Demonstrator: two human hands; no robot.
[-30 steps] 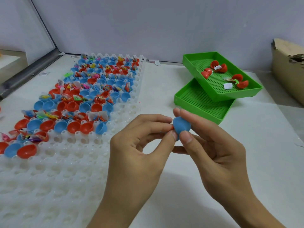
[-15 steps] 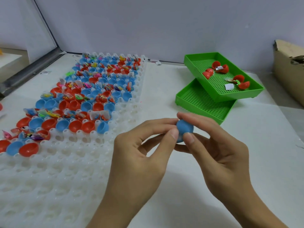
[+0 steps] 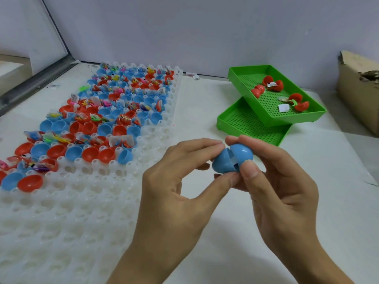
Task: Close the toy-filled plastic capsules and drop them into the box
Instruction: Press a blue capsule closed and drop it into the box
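A blue plastic capsule (image 3: 232,158) is held between both hands over the white table, its two halves hinged apart with a pale wrapper showing in the gap. My left hand (image 3: 180,181) pinches the left half with thumb and fingertips. My right hand (image 3: 274,181) grips the right half between thumb and forefinger. A white holder tray (image 3: 88,201) at the left carries several open red and blue capsule halves (image 3: 106,119), many with small toys inside. The brown cardboard box (image 3: 359,91) stands at the far right edge.
Two stacked green perforated trays (image 3: 266,117) sit at the back right; the upper one holds a few open red capsules (image 3: 270,85) and paper slips. A grey wall runs behind the table. A metal rail borders the far left.
The capsule looked closed between the fingertips before; now its two halves stand apart at an angle. Both hands have stayed in about the same place.
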